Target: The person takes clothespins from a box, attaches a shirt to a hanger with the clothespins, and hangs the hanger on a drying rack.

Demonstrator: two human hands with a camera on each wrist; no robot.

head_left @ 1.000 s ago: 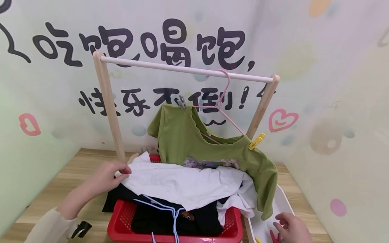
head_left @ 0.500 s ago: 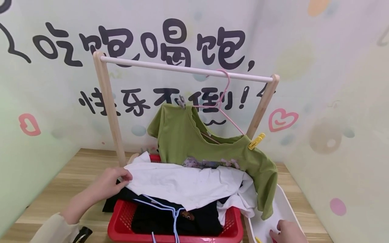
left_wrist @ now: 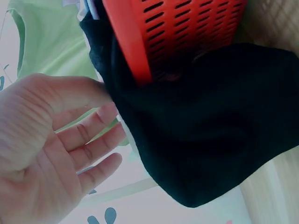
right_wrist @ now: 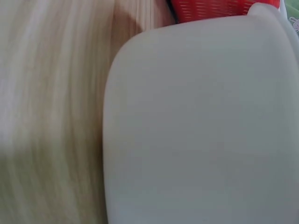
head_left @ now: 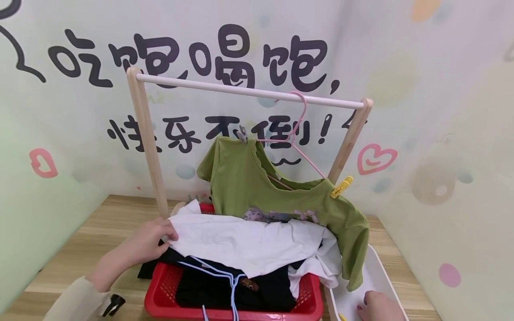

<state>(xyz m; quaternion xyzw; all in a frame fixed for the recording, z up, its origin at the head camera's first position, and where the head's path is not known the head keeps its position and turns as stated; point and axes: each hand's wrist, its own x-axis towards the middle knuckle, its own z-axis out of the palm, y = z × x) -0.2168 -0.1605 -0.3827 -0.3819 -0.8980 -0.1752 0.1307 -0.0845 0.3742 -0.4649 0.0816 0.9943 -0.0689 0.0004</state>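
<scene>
My left hand (head_left: 150, 240) pinches the left end of a white garment (head_left: 245, 240) draped across the red basket (head_left: 160, 285). In the left wrist view, its thumb and index finger meet at the cloth's edge, beside a black garment (left_wrist: 210, 126); the other fingers are loosely bent. Under the white cloth lies a light blue hanger (head_left: 232, 281) on black clothing. My right hand (head_left: 382, 306) is low in the white tray (head_left: 377, 267), a bit of a red clothespin (head_left: 359, 307) showing at its fingertips; most of the clothespin is hidden. The right wrist view shows only the tray's outside.
A wooden rack with a white rail (head_left: 249, 91) stands behind. From it a green shirt (head_left: 241, 178) hangs on a pink hanger (head_left: 304, 118), with a grey clip (head_left: 242, 134) and a yellow clothespin (head_left: 341, 187) at its shoulders. Another yellow clothespin (head_left: 342, 317) lies in the tray.
My right hand has reached down over the red clothespin in the tray and closed on it. My left hand has shifted slightly right and down along the white garment's edge.
</scene>
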